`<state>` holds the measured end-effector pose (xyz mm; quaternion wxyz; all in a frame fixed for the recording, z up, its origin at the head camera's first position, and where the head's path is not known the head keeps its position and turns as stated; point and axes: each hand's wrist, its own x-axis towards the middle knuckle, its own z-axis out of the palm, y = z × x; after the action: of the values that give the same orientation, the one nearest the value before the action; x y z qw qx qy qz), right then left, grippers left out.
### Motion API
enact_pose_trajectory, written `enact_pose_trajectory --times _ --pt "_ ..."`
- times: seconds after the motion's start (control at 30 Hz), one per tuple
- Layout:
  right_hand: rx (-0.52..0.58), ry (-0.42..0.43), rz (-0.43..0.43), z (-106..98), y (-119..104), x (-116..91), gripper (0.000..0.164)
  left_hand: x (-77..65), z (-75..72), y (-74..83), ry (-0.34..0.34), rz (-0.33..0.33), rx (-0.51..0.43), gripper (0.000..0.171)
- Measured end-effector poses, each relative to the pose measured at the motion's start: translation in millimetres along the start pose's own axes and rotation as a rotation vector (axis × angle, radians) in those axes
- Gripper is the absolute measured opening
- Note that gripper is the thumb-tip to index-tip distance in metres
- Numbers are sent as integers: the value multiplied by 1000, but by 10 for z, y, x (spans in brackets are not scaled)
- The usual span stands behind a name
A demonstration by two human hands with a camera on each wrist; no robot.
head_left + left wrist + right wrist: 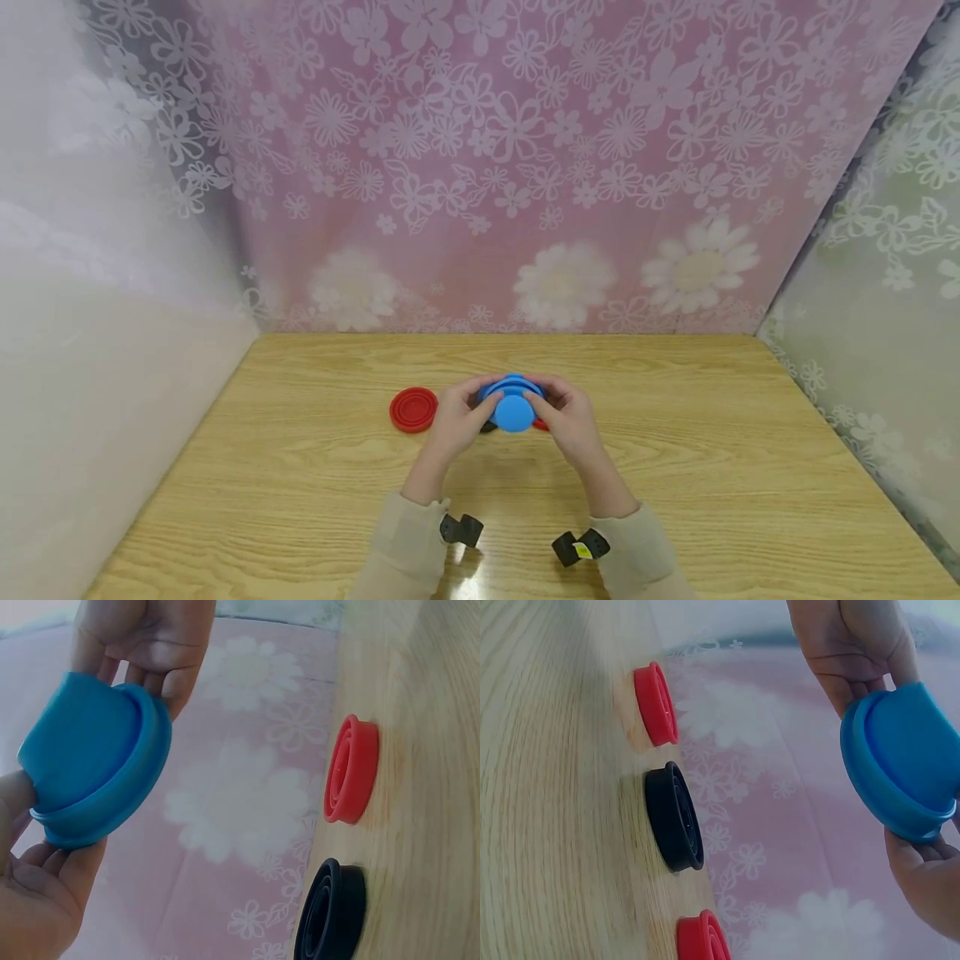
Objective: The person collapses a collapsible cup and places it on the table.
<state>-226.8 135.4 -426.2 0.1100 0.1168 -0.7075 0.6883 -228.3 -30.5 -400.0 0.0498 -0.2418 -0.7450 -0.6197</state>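
Note:
Both hands hold a blue collapsible silicone cup [514, 413] above the table, its round flat base turned toward me. In the left wrist view the blue cup [90, 742] looks partly folded, with a raised rim around one side. My left hand [453, 418] grips its left edge, thumb on the near face and fingers behind. My right hand [576, 421] grips the right edge in the same way. Below and behind lie a black collapsed cup [673, 817] and a red collapsed cup [352, 769], both mostly hidden by the hands and blue cup in the head view.
Another red collapsed cup [413, 410] with concentric rings lies on the wood-grain table [300, 467], left of the left hand. Flowered cloth [480, 167] hangs behind the table and along both sides. A black wrist device [581, 547] is on each sleeve.

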Motion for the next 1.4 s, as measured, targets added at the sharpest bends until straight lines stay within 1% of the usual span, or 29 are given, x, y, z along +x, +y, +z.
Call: enact_pose_trajectory --times 0.13,0.23,0.3,0.43,0.53,0.57,0.63,0.73,0.83,0.9,1.07,1.2,1.27,1.4 --pt "-42 45 -43 24 19 7 22 -2 48 -2 65 38 23 22" --pt "-73 77 -77 50 30 5 19 1 73 -11 97 39 9 20" --pt "-91 92 -97 67 27 1 19 5 80 -18 110 28 -6 20" --pt "-130 116 -84 117 -127 -38 18 20 86 -37 112 15 -35 20" --pt "-141 128 -58 119 -148 -45 18 21 84 -31 102 -7 -55 22" --pt "-144 132 -60 110 -106 -37 18 19 79 -24 94 -20 -67 23" --pt "-144 140 -64 90 -29 -21 18 9 64 -8 67 -46 -103 24" --pt "-155 157 -66 82 -3 -18 18 -3 36 7 10 -85 -182 29" --pt "-145 168 -59 76 -10 -16 18 -8 15 14 -37 -101 -240 33" --pt "-137 170 -46 73 -16 -14 18 -8 11 19 -49 -93 -247 34" --pt "-93 163 1 69 -16 -2 19 -3 12 21 -45 -62 -212 34" --pt "-63 130 31 62 -11 6 22 -3 4 19 -29 -49 -158 33" --pt "-27 103 50 50 -16 8 23 0 -1 19 -11 -54 -138 32" --pt "95 19 89 12 -29 1 27 12 -6 7 54 -59 -123 31"
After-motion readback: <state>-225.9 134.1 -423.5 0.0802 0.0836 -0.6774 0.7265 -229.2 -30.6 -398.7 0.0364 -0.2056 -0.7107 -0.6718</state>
